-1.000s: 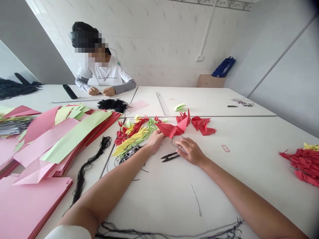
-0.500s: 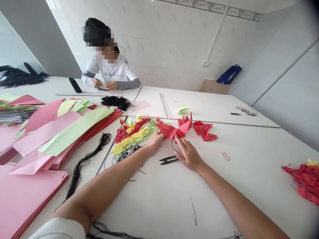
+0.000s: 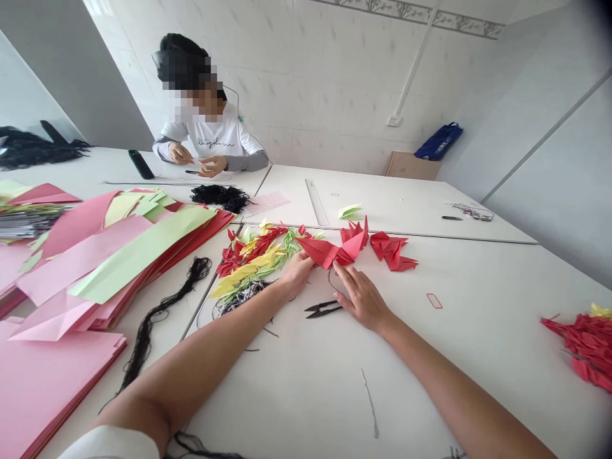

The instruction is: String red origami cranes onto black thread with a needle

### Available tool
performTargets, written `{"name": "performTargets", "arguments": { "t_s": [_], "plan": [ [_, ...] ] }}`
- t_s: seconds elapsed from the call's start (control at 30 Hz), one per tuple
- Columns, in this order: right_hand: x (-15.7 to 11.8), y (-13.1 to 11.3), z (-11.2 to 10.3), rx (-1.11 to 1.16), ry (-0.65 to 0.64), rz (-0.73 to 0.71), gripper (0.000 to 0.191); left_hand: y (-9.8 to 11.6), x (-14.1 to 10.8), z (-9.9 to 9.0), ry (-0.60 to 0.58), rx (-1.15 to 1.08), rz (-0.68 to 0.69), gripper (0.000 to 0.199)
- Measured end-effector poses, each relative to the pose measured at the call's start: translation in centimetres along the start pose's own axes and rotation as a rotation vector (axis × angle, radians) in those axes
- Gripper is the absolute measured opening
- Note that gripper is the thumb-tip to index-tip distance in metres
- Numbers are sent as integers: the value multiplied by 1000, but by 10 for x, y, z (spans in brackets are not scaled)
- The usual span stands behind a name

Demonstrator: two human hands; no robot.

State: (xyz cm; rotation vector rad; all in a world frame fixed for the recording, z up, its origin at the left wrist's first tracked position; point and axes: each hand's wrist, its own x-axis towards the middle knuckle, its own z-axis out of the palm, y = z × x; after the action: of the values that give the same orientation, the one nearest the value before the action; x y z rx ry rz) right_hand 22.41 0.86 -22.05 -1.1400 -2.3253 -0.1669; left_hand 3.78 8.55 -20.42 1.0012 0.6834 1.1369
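Watching remotely, I see the left hand (image 3: 297, 274) gripping the red crane (image 3: 325, 252) by one side, near more folded red paper (image 3: 393, 250). The right hand (image 3: 366, 298) meets its lower edge; whether it pinches, I cannot tell. Snips (image 3: 321, 310) lie beside the thumb.

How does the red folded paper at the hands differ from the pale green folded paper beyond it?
The red folded paper is held in the left hand; the pale green folded paper lies on the far table.
The red one spreads two pointed flaps outward; the green one looks more closed up.
Both are folded paper.
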Motion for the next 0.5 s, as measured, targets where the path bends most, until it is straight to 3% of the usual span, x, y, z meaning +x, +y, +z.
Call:
{"name": "performTargets", "arguments": {
  "t_s": [0.33, 0.5],
  "plan": [
    [0, -1, -3, 58, 32, 39, 56, -2, -1, -4, -45, 109, 59, 25],
    [2, -2, -3, 86, 50, 74, 48, 3, -5, -1, 12, 232, 148, 19]
  ]
}}
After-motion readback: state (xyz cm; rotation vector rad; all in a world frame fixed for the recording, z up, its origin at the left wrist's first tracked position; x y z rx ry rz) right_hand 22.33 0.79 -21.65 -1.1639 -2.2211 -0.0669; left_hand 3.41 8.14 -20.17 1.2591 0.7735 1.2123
